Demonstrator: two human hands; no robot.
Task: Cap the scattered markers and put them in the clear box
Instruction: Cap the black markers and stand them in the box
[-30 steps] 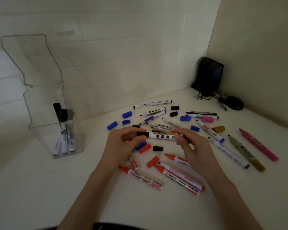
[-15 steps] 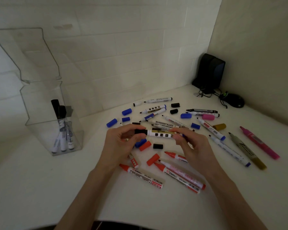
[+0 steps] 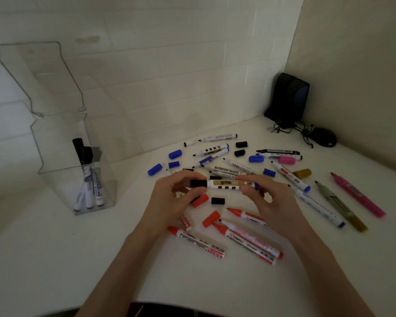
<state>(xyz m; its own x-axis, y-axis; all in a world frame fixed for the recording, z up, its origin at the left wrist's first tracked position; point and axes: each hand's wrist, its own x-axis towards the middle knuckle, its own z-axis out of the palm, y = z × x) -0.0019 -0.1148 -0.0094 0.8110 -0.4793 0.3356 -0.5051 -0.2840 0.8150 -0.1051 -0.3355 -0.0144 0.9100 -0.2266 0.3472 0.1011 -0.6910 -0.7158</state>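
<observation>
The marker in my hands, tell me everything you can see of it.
The marker has a white, plastic-looking barrel with a tan label and a row of black squares. A black cap sits on its left end; how firmly cannot be told. It is held level, left to right, above the table. The left hand pinches the cap end, the right hand the other end, where some blue shows.

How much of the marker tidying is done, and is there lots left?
Only a little is done: about three capped markers stand in the clear box. Right now the left hand pinches a black cap on the white marker that the right hand holds. Lots is left: many uncapped markers, like the red ones, and loose caps lie on the table.
</observation>
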